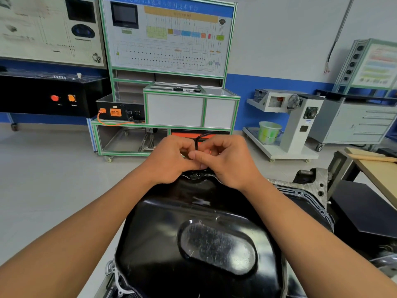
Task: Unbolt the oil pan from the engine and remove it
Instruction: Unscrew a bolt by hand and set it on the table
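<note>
A glossy black oil pan (199,239) with an oval raised patch sits on top of the engine block (309,186), filling the lower middle of the head view. Its bolted flange (305,196) shows along the right side. Both my hands meet above the pan's far edge. My left hand (171,160) and my right hand (227,160) pinch a thin black L-shaped tool (197,143) between their fingertips, its upper end sticking up between them. A bolt hole (198,174) in the far flange shows just under my fingers.
A green-framed training cabinet (171,108) stands straight ahead across the floor. A white engine stand (294,123) with a green bucket (269,132) is at the right, a grey drawer cabinet (354,123) beyond it. A wooden bench (378,168) edges in at the right.
</note>
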`<state>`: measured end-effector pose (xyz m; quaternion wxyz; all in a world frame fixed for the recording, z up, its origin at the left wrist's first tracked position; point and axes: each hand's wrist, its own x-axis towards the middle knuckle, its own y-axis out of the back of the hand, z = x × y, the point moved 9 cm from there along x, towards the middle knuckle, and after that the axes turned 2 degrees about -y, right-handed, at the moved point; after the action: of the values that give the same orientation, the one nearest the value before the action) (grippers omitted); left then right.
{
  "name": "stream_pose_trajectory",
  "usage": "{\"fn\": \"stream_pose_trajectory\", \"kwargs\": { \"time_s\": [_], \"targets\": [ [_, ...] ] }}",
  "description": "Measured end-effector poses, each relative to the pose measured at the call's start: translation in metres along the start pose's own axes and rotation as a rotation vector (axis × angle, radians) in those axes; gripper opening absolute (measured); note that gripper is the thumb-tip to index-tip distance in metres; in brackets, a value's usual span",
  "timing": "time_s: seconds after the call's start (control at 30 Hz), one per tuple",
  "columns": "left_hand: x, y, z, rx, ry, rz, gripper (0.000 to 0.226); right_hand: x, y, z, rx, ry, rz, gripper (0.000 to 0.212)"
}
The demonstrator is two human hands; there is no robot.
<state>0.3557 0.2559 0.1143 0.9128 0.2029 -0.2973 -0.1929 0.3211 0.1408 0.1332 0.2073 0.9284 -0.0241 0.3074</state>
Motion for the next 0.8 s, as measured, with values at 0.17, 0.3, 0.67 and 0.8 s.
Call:
{"fn": "stream_pose_trajectory", "kwargs": {
  "time_s": [0.17,0.3,0.67,0.8],
  "targets": [
    [-0.001,0.003,0.003,0.057,-0.014,0.024,0.019,-0.003,-0.003,-0.006,-0.05,0.045,-0.028,0.005],
    [-0.007,-0.003,0.003,-0.06,-0.001,-0.07,0.028,-0.005,-0.009,-0.01,-0.177,0.083,-0.108,0.008],
    [-0.001,0.002,-0.001,0.003,0.01,0.03,0.032,-0.002,-0.001,-0.003,-0.006,0.009,-0.001,0.022],
    [-0.002,0.001,-0.001,0.011,0.0,0.017,0.029,-0.003,-0.001,-0.004,-0.02,0.035,-0.003,0.015]
  ]
}}
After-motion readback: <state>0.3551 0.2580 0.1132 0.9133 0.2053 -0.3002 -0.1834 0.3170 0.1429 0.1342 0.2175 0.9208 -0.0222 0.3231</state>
